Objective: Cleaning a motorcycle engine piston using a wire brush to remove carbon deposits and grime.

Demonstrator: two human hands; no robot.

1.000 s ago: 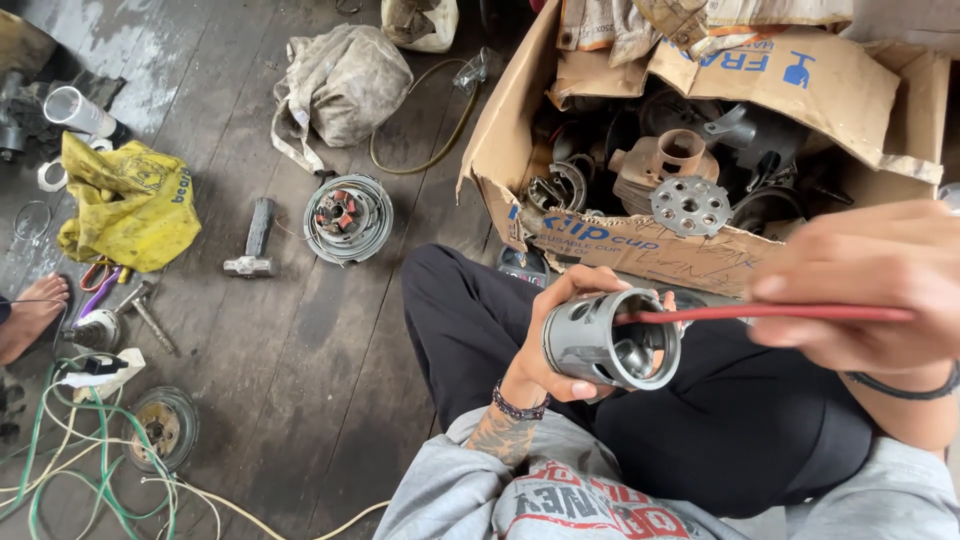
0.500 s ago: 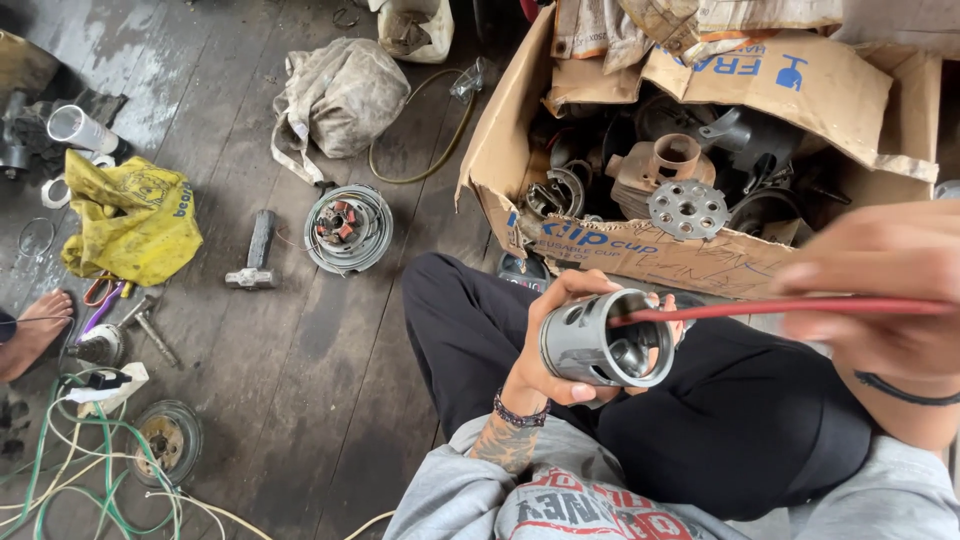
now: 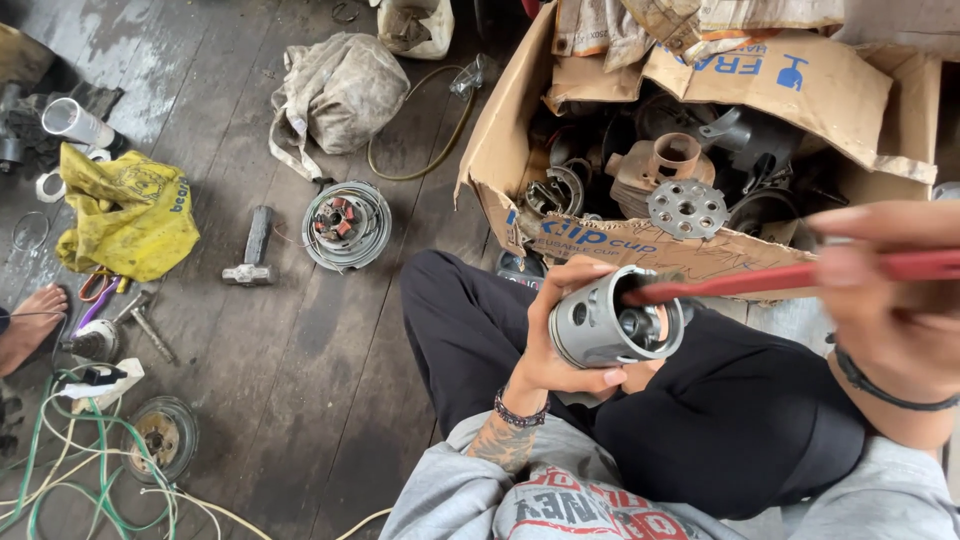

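My left hand [image 3: 560,352] grips a grey metal cylinder part [image 3: 600,325], open end facing right, over my lap in black trousers. My right hand [image 3: 885,300] holds a red-handled brush [image 3: 790,277] whose dark tip reaches into the mouth of the cylinder. A bead bracelet sits on my left wrist and a dark band on my right wrist.
An open cardboard box [image 3: 660,250] full of metal engine parts stands just beyond my knees. On the wooden floor lie a round coil stator [image 3: 346,224], a hammer [image 3: 253,247], a yellow bag [image 3: 130,212], a grey cloth sack [image 3: 338,92], green and white cables [image 3: 70,460] and someone's bare foot [image 3: 25,325].
The view has shifted slightly. The cylinder has dropped a little in my left hand, and the brush tip stays at its opening.
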